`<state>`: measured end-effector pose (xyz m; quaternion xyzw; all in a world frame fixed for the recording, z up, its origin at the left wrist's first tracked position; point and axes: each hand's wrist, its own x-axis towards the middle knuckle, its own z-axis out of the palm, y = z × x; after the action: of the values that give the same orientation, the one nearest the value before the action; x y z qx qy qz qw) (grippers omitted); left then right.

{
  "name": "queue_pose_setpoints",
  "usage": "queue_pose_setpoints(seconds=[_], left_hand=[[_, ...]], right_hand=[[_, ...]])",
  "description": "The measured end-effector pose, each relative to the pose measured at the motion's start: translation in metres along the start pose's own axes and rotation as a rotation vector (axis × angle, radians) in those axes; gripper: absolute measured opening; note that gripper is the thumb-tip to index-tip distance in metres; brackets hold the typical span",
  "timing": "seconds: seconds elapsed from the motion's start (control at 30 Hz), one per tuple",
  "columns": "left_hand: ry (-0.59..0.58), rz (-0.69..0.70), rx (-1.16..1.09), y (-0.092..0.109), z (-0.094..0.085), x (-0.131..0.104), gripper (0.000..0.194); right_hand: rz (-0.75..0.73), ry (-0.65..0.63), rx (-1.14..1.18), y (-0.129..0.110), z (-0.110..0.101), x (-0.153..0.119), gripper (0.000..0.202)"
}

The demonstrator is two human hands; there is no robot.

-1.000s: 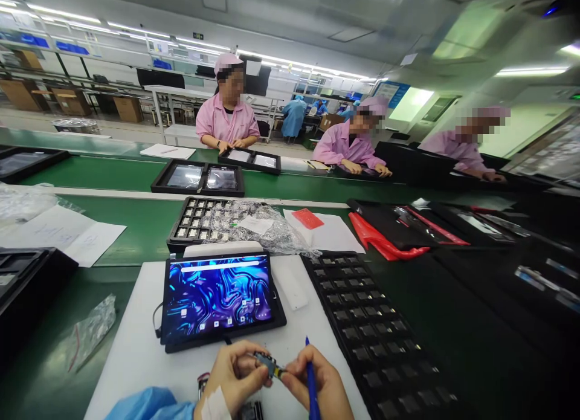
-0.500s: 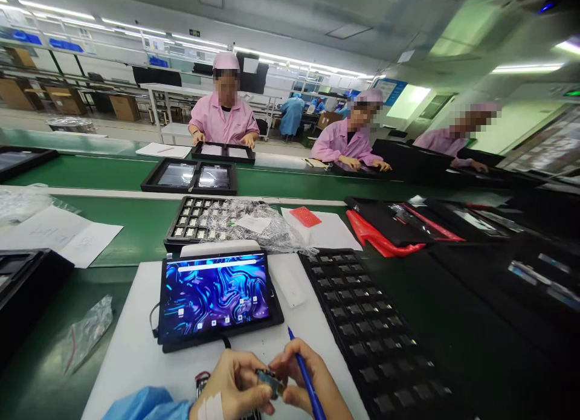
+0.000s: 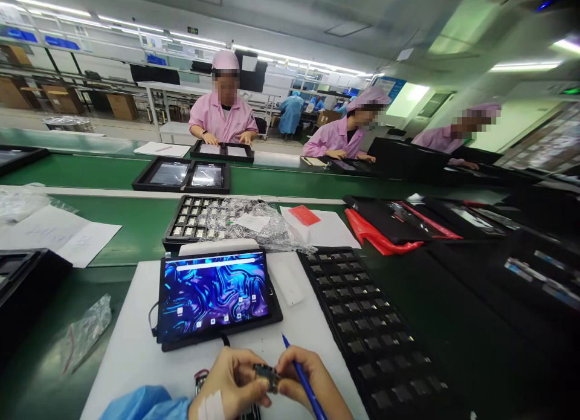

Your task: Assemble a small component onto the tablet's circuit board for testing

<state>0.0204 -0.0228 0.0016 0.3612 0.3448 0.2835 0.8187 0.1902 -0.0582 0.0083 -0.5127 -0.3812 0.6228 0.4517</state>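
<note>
At the bottom of the view my left hand (image 3: 231, 384) and my right hand (image 3: 308, 381) pinch a small dark electronic module (image 3: 267, 374) between their fingertips. A blue pen (image 3: 303, 381) also lies slanted through my right hand. Just beyond the hands a tablet (image 3: 215, 296) with a lit blue screen rests on a white mat (image 3: 131, 353), a cable running from its near edge. A black tray (image 3: 371, 329) with many small pockets lies to the right of the mat.
A second pocketed tray (image 3: 190, 217) half under a crinkled plastic bag (image 3: 254, 223) sits behind the tablet. Papers (image 3: 58, 235), a red sleeve (image 3: 380, 239) and black trays lie around. Across the green conveyor (image 3: 281, 181) three people in pink coats work at trays.
My hands have drawn slightly closer together and lower in view, turning the module. The pen tip swung left. The person opposite set a tray down flat, and the view shifted a little.
</note>
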Motion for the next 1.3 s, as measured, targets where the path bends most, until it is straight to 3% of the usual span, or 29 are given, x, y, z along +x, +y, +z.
queue_pose_setpoints(seconds=[0.13, 0.33, 0.6, 0.83, 1.03, 1.3], left_hand=[[0.022, 0.061, 0.033, -0.003, 0.000, 0.004, 0.046], [0.106, 0.073, 0.062, -0.004, 0.001, 0.004, 0.047], [0.144, 0.098, 0.032, -0.005, 0.001, 0.004, 0.048], [0.059, 0.142, 0.034, -0.007, -0.003, 0.005, 0.048], [0.246, 0.165, 0.077, 0.007, -0.004, 0.004, 0.048], [0.148, 0.075, -0.020, 0.009, -0.002, 0.005, 0.045]], right_hand=[[-0.057, 0.031, -0.051, 0.010, 0.000, 0.001, 0.029], [-0.146, 0.211, -0.096, 0.020, 0.006, 0.000, 0.023], [-0.128, 0.223, -0.002, 0.022, 0.006, -0.001, 0.032], [-0.045, 0.142, 0.103, 0.009, 0.006, -0.005, 0.040], [-0.112, 0.351, 0.188, 0.002, 0.003, -0.010, 0.039], [-0.087, 0.257, 0.218, 0.001, 0.008, -0.008, 0.037]])
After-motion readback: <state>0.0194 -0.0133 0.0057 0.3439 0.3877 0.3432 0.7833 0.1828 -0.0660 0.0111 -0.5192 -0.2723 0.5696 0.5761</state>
